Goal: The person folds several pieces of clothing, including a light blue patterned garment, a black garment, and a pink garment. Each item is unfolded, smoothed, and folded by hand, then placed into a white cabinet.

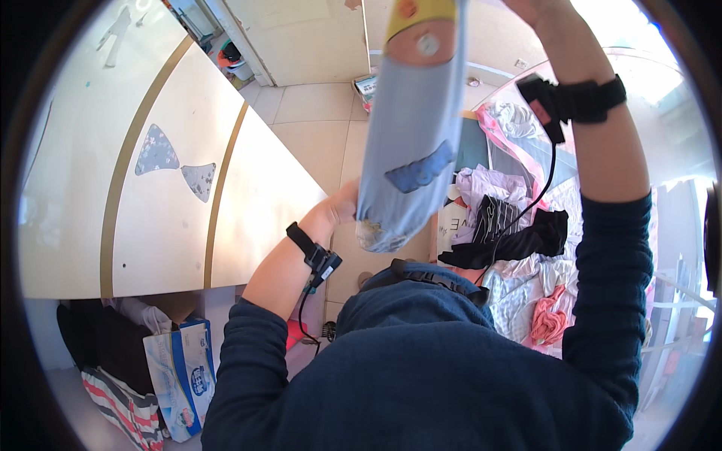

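A long light blue cloth item [410, 124], apparently a garment, hangs upright in front of me. Yellow and orange-brown areas with a round white spot mark its upper part, and a darker blue patch sits lower down. My left hand [344, 204] grips its lower left edge, with the fingers hidden behind the cloth. Raised to the upper right is my right hand [529, 8], cut off by the picture's top edge. Its fingers are out of view, so I cannot see whether it touches the cloth.
To the right, a bed with pink-trimmed netting [516, 144] bears piled clothes, among them black trousers [524, 245] and a coral cloth [550, 318]. A white cabinet [180, 225] is at left, with a blue-and-white pack [183, 377] below. Black straps with cabled devices circle both wrists.
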A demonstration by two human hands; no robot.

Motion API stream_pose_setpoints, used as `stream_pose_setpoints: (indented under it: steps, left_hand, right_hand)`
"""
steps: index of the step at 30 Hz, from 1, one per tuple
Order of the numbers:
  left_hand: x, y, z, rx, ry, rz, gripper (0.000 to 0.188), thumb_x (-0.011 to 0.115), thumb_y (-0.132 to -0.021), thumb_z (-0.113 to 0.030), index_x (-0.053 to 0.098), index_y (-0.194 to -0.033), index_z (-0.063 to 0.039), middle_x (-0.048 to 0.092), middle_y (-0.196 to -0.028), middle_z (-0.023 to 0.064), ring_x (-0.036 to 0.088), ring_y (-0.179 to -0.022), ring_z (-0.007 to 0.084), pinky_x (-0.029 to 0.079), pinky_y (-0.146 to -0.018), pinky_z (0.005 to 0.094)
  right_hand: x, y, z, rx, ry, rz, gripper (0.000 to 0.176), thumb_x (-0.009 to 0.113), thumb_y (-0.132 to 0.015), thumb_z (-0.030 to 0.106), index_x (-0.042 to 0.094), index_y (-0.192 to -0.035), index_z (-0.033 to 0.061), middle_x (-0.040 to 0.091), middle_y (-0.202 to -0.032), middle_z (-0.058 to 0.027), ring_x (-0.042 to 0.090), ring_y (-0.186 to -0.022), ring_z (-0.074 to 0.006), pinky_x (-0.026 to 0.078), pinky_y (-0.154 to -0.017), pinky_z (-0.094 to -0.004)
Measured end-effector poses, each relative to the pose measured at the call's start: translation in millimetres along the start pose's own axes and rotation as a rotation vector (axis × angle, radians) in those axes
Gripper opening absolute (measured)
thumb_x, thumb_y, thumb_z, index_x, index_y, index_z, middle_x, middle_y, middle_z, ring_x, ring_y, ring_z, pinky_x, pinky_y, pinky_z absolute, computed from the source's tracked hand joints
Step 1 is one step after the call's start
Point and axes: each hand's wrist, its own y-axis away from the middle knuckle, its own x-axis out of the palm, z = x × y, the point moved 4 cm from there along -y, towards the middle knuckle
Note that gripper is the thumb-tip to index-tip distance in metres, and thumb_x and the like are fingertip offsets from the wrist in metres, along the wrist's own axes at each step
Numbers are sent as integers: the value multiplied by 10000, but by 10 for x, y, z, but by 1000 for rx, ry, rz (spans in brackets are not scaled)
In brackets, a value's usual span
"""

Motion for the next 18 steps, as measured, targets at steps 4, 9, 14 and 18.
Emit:
stream_pose_setpoints:
  steps: [4, 9, 14, 18]
  left_hand:
    - [404, 195, -21, -6, 159, 138, 508, 453, -978, -268, 352, -1395, 6, 485, -1348, 111, 499, -1196, 172, 430, -993, 322]
    - [870, 488, -528, 213, 198, 527, 836, 268, -916, -663, 280, -1429, -3, 415, -1415, 119, 415, -1289, 222, 381, -1035, 377]
    - [1030, 572, -909, 388, 187, 555, 1023, 154, -813, -800, 290, -1423, 11, 417, -1412, 149, 440, -1276, 250, 378, -1041, 385]
    - [1016, 483, -1150, 433, 234, 515, 1004, 191, -824, -791, 323, -1404, 18, 463, -1369, 171, 507, -1216, 280, 417, -1013, 398]
  right_hand:
    - [-1166, -301, -309, -22, 183, -204, 188, 536, -928, 101, 532, -1062, -31, 604, -941, -131, 599, -810, -214, 537, -784, -370]
    - [-2216, 498, -1350, 537, 883, -33, 229, 626, -863, 202, 606, -951, -8, 601, -816, -65, 597, -720, -161, 496, -622, -286]
    - [-1574, 1775, -2038, 655, 1170, 456, 648, 773, -651, 172, 534, -1229, 3, 635, -1000, -138, 621, -904, -214, 510, -804, -353]
    - [-604, 2241, -1959, 704, -142, 461, 523, 630, -867, 201, 457, -1327, 20, 503, -1287, -108, 505, -1145, -180, 426, -976, -346]
